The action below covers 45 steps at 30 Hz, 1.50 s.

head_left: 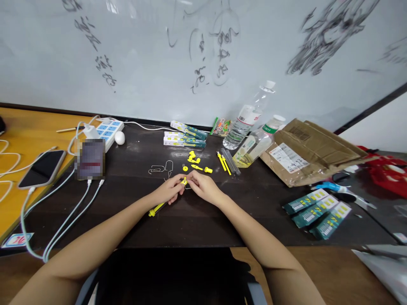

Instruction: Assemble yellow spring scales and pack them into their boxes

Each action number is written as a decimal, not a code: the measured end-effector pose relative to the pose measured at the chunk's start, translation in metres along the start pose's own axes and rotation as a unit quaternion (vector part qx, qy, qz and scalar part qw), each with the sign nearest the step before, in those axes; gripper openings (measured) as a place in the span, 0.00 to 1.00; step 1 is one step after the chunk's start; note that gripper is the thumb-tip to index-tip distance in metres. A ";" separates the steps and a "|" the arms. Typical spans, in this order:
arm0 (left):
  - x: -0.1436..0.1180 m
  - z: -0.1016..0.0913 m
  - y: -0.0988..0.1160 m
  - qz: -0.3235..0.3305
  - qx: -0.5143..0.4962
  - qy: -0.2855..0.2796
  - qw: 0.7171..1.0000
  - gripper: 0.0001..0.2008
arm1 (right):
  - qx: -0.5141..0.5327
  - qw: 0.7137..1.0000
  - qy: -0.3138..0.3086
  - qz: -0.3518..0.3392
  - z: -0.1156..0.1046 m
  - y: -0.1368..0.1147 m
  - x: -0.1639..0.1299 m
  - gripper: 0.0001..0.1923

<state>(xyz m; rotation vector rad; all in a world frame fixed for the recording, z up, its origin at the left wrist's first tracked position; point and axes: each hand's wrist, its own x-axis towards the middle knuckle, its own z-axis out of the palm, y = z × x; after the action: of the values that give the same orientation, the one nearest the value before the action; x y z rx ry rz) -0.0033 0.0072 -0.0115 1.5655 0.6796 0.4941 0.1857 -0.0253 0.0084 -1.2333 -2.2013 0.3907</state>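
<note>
Above the dark tabletop, my left hand is closed around a small yellow plastic part. My right hand meets it there, fingertips pinched together; a thin bit of wire seems to show by them, too small to name surely. Below my left hand lies a yellow-ended rod, its upper end hidden behind the fingers. Just beyond the hands are loose yellow plastic parts, a yellow ring and a small yellow cylinder. Bent metal wires lie to the left.
Green-and-white boxes are stacked at the back, several more at right. Yellow rods and clear tubes lie before a water bottle and a yellowish drink bottle. A cardboard parcel, power strip and phone flank them.
</note>
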 end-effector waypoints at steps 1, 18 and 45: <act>0.000 0.000 0.000 -0.006 0.003 -0.002 1.000 0.17 | -0.012 1.000 0.005 -0.008 0.001 0.000 0.000 0.05; 0.001 -0.002 -0.003 -0.026 -0.017 -0.022 0.999 0.16 | -0.159 0.982 0.023 -0.096 0.002 -0.005 -0.001 0.10; 0.000 0.006 0.012 0.013 -0.184 0.062 0.981 0.11 | 0.531 0.831 0.015 0.168 0.023 -0.009 0.006 0.18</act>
<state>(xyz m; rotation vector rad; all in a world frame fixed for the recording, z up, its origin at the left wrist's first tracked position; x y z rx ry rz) 0.0025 0.0025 -0.0002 1.2026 0.6224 0.7003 0.1627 -0.0241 -0.0027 -0.9062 -1.2855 1.4703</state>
